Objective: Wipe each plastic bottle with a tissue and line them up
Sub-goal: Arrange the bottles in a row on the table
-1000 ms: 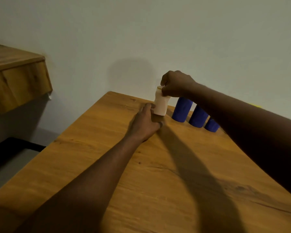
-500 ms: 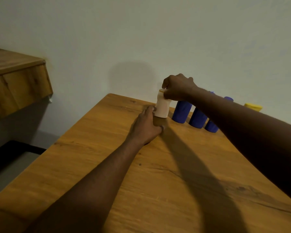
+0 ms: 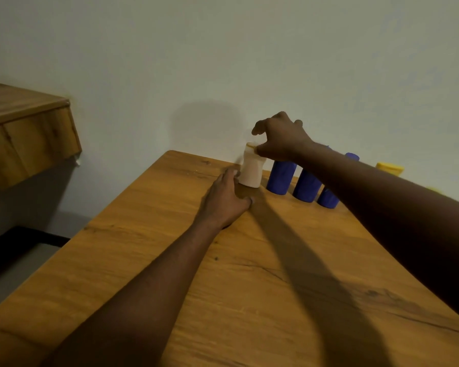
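A cream plastic bottle [image 3: 252,170] stands upright at the far edge of the wooden table [image 3: 249,287], by the wall. To its right stands a row of three blue bottles [image 3: 281,177]. My right hand [image 3: 278,139] hovers over the cream bottle's top with its fingers spread and lifted; only the thumb is near the cap. My left hand [image 3: 225,200] lies flat on the table, its fingertips touching the cream bottle's base. No tissue is visible.
A yellow-capped item [image 3: 389,168] shows behind my right forearm, past the blue bottles. A wooden shelf or cabinet [image 3: 24,133] juts out at the left, apart from the table. The wall runs directly behind the bottles.
My right hand has let go of the cream bottle's top and opened its fingers upward. The bottle now stands on the table closer to the wall. My left hand stayed put.
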Demonstrator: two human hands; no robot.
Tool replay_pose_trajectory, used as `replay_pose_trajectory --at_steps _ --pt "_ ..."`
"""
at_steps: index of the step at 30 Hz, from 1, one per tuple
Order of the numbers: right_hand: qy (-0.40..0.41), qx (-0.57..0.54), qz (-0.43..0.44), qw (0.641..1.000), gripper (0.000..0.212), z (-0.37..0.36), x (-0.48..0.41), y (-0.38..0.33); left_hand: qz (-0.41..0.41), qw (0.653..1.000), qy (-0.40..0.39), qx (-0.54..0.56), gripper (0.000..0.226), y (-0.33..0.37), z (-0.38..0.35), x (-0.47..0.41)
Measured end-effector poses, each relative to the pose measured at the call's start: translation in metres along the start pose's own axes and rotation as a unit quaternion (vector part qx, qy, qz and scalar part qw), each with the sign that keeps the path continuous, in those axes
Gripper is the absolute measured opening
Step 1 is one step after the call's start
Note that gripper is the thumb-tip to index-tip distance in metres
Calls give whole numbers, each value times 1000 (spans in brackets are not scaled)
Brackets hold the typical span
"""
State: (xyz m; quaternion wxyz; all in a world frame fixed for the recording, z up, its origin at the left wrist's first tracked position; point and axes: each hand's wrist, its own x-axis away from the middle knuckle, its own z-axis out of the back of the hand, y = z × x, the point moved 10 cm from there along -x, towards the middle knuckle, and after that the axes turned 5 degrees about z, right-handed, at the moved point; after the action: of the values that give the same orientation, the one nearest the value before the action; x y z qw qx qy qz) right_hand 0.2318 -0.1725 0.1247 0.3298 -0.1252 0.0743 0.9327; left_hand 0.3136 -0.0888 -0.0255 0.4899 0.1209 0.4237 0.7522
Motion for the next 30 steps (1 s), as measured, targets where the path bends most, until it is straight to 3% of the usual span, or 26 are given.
replay_pose_trajectory --at_steps 7,19,25,30 --pt "80 -21 21 996 36 32 43 -10 -25 1000 1 -13 65 18 9 19" --pt "55 -120 -41 990 28 41 206 -29 -21 996 -18 88 44 61 20 165" --pt "-51 -160 -89 982 29 27 296 -22 6 991 -84 104 41 90 3 239" --pt "-179 -156 -101 966 46 3 368 -22 47 988 -138 49 37 102 -17 278"
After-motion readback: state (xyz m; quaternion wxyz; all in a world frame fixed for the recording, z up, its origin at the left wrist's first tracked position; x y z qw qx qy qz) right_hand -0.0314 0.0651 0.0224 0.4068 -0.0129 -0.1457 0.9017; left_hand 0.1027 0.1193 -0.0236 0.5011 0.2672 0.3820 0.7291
